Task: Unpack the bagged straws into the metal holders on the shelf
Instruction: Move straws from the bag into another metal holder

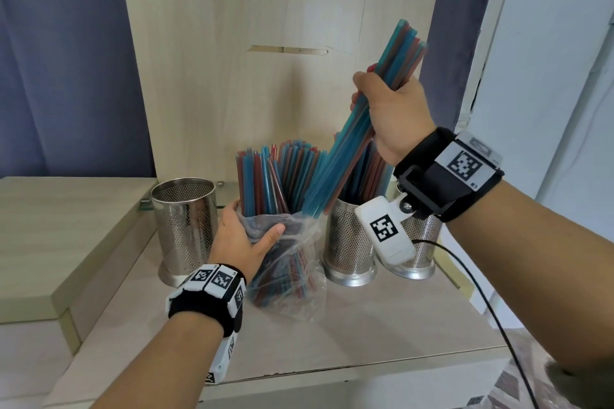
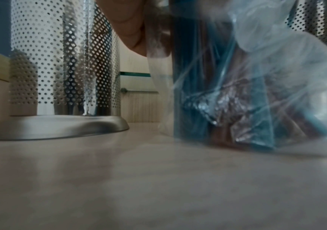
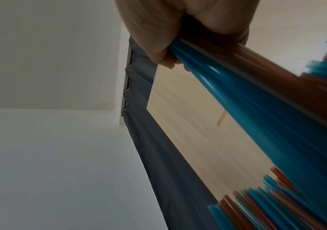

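A clear plastic bag (image 1: 292, 262) full of blue and red straws (image 1: 265, 176) stands upright on the shelf (image 1: 365, 335). My left hand (image 1: 242, 239) grips the bag near its mouth. My right hand (image 1: 388, 109) grips a bundle of blue and red straws (image 1: 352, 143), held tilted with its lower end at the bag's mouth. An empty perforated metal holder (image 1: 184, 226) stands left of the bag. Two more metal holders (image 1: 347, 249) stand to the right; the nearer one has straws in it. The bag (image 2: 247, 93) and holder (image 2: 64, 70) show close in the left wrist view, the bundle (image 3: 257, 93) in the right wrist view.
A wooden back panel (image 1: 282, 43) rises behind the holders. A raised wooden step (image 1: 50, 242) lies left of the shelf. Blue curtains hang on both sides. A black cable (image 1: 481, 292) trails from my right wrist across the shelf's right edge.
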`<action>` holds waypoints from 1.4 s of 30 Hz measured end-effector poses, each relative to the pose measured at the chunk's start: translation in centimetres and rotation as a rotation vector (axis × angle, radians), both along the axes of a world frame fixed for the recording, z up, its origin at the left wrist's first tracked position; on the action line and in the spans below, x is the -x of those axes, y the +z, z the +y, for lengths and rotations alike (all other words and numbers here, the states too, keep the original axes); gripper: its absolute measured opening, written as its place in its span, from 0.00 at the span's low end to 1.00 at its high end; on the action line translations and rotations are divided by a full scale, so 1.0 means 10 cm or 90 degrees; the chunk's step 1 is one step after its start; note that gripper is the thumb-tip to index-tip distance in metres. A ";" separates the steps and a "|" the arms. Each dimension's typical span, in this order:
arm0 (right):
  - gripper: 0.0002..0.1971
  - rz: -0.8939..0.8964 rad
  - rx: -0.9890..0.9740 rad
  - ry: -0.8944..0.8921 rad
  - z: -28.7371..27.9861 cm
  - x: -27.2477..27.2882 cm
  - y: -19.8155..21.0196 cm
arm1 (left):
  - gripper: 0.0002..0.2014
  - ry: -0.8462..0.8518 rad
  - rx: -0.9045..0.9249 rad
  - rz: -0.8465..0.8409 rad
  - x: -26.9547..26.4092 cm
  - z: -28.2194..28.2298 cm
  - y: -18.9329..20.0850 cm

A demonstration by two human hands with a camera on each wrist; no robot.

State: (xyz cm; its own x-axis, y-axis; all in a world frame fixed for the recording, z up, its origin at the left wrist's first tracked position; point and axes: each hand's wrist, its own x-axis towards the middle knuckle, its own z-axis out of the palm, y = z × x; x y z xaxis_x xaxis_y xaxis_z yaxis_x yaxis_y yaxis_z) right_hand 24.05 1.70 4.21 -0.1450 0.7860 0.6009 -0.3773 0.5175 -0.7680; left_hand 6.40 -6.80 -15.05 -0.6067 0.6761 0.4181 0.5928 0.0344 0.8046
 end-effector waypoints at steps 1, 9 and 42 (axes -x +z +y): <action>0.08 0.006 0.003 0.001 0.01 -0.04 0.03 | 0.50 -0.001 -0.001 0.000 0.01 0.00 -0.01; 0.09 0.049 0.003 -0.053 0.16 -0.44 0.21 | 0.48 0.008 0.002 0.020 0.01 0.03 -0.02; 0.08 -0.098 -0.125 -0.113 0.46 -0.24 -0.30 | 0.46 0.013 -0.005 0.039 0.01 0.02 -0.03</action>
State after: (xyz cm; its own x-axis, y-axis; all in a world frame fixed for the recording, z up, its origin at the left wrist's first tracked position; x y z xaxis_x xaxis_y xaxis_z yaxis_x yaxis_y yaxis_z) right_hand 26.45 6.30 1.17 -0.1174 0.6777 0.7259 -0.1551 0.7094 -0.6875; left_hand 6.30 -6.56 -15.35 -0.5935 0.6606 0.4599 0.6399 0.0406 0.7674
